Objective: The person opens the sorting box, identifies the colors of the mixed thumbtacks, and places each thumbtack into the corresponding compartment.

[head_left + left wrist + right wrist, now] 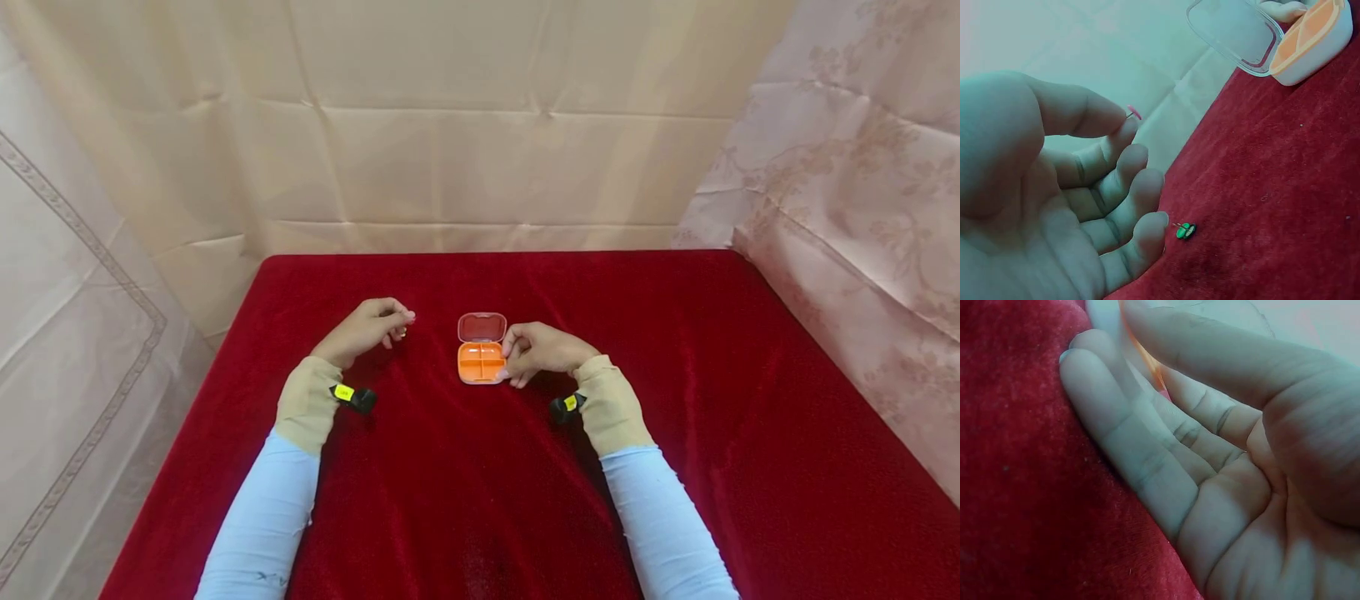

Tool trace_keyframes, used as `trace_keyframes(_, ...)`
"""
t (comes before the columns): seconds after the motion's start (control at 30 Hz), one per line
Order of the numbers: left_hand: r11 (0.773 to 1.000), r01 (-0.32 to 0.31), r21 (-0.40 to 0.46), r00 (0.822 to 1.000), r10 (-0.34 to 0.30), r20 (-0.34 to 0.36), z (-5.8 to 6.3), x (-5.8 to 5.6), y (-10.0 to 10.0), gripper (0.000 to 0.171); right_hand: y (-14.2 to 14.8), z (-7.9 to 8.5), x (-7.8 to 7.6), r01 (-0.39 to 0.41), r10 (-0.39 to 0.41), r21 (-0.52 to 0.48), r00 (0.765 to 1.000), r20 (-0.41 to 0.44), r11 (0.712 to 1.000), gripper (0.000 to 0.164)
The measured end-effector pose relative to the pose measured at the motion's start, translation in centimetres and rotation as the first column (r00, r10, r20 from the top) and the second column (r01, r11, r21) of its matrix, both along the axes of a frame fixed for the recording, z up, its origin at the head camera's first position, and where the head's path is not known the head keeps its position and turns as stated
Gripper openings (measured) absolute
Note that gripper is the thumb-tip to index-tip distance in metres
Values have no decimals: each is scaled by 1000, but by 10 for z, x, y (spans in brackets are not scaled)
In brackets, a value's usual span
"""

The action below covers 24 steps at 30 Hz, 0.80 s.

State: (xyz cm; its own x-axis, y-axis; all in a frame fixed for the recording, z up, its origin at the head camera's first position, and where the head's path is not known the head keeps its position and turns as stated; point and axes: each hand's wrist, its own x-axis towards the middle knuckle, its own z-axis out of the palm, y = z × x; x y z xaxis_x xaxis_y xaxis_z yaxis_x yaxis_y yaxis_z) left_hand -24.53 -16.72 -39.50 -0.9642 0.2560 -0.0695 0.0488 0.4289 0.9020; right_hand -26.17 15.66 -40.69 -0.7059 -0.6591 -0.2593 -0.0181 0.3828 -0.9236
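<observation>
Hands (369, 327) (546, 348) hold a thin-stemmed pink stud (1135, 112) and rounded plastic box (471, 367).

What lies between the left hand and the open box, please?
Red cloth, in the head view; the left wrist view adds small green pieces near the left hand.

Divided box (480, 364) on table (450, 508), between the hands (363, 327), lid (482, 327) behind, stud (1135, 112) in the left, more studs (1185, 230) beside it.
</observation>
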Motion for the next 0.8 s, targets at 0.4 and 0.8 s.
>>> trace_keyframes(0.4,971,102,215,984,-130,120,-9,-2,-3,38,0,-1,-1,13,-13,0,1000,-1,1000,37)
trace_keyframes(0.8,956,102,277,980,-145,140,-12,-2,0,39,3,-4,-1,21,-21,0,1000,13,1000,35)
